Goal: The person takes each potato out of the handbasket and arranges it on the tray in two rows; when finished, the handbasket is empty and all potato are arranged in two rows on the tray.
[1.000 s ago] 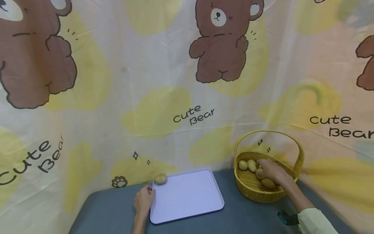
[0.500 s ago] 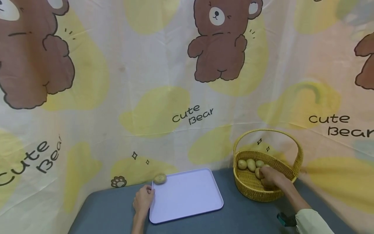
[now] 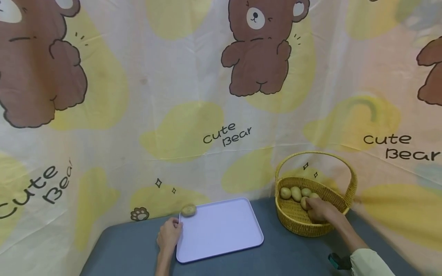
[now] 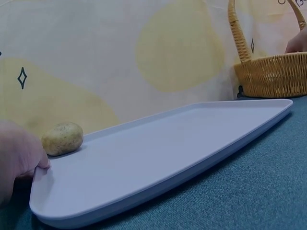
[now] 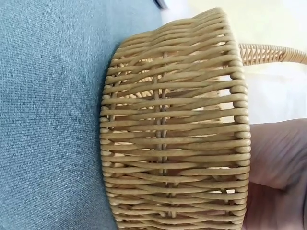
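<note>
Right hand (image 3: 321,210) down in basket (image 3: 304,229) beside potatoes (image 3: 296,194), can't tell grip; tray (image 3: 221,232) lies leftward, long axis running toward basket, left hand (image 3: 169,234) pinching its left end.

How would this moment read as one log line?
left hand grips tray edge; right hand in basket, hold unclear; potato on far-left tray corner; more potatoes in basket

From above, the head camera faces forward and down over a blue-grey fabric-topped table (image 3: 131,249), a smooth rectangular lilac tray (image 3: 221,232) and a rounded yellow wicker basket (image 3: 300,228). The left-wrist camera looks low and close across the tray toward the basket (which all three views share); the right-wrist camera, tipped sideways, faces the basket's wall close up.
</note>
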Motion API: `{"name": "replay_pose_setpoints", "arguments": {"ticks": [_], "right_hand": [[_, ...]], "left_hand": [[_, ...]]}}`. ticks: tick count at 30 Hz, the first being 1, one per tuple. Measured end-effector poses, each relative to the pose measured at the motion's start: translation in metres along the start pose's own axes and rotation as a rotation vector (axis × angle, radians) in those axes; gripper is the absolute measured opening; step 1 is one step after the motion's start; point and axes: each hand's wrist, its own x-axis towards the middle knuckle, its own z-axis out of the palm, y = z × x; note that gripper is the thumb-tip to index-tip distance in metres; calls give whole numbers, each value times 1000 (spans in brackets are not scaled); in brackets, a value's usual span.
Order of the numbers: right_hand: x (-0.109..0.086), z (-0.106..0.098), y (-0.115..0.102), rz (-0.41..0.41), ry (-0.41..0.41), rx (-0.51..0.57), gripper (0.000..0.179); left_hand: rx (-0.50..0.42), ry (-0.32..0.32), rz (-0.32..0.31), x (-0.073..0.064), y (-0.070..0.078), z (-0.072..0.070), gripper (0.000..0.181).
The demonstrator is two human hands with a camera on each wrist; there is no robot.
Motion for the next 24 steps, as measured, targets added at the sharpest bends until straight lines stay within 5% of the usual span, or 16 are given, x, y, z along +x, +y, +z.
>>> {"name": "replay_pose_setpoints", "arguments": {"ticks": [8,11,24], "right_hand": [[0,-7,-16,-11,104,-19,13],[-5,-14,-27,-12,126,-28,28],[-24,-30,-80,-103,266,2,28]], "left_hand": [[-3,2,3,0,-1,-1,24],[-4,4,1,0,-1,-1,24],[0,6,14,2,-2,1,23]]}}
